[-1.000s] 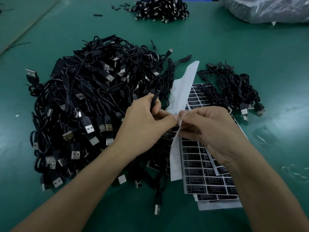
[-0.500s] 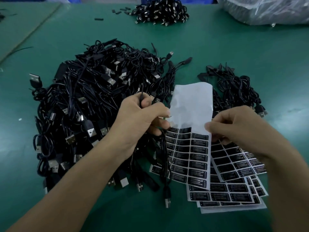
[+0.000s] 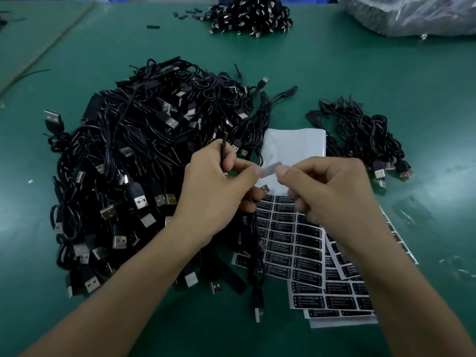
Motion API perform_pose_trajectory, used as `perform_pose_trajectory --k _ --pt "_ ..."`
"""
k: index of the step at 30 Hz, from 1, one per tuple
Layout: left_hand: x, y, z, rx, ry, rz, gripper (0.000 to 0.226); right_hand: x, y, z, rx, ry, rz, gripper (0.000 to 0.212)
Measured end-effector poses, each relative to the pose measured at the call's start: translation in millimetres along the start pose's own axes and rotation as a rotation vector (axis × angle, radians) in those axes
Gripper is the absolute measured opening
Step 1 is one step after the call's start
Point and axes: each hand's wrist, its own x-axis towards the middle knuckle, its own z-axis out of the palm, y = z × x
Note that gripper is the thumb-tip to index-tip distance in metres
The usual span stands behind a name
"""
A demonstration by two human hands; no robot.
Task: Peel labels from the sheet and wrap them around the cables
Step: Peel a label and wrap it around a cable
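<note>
Head view, the only one I have. Half a second ago my right hand (image 3: 332, 191) was at the edge of the sheet (image 3: 293, 145), which stood lifted off the table (image 3: 386, 73). Now the sheet lies flat again, bare backing at its top and black labels lower down, and one label (image 3: 270, 168) is off it.

The label hangs stretched between my hands, pale side toward me. The right thumb and forefinger pinch its right end and the left fingertips pinch its left end. My left hand (image 3: 216, 191) also grips a cable (image 3: 223, 150), whose thin black end sticks up above the knuckles, just beside the label. The big pile (image 3: 134, 163) sits to the left, partly under that hand.

So I judge the peel done for this label. Wrapping comes next: bring the sticky side onto the cable and fold it round.
</note>
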Motion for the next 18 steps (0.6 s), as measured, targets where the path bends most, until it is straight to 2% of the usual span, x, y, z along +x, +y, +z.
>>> perform_pose_trajectory --k 8,12,18 --pt "-4 -2 3 0.194 -0.015 0.167 0.048 1 0 11 0.224 0.029 0.244 0.027" --pt "-4 -4 4 0.262 -0.025 0.222 0.043 2 -1 13 0.25 0.012 0.317 0.023" --pt "-5 -6 5 0.311 -0.038 0.306 0.05 4 -4 10 0.358 -0.007 0.399 0.014"
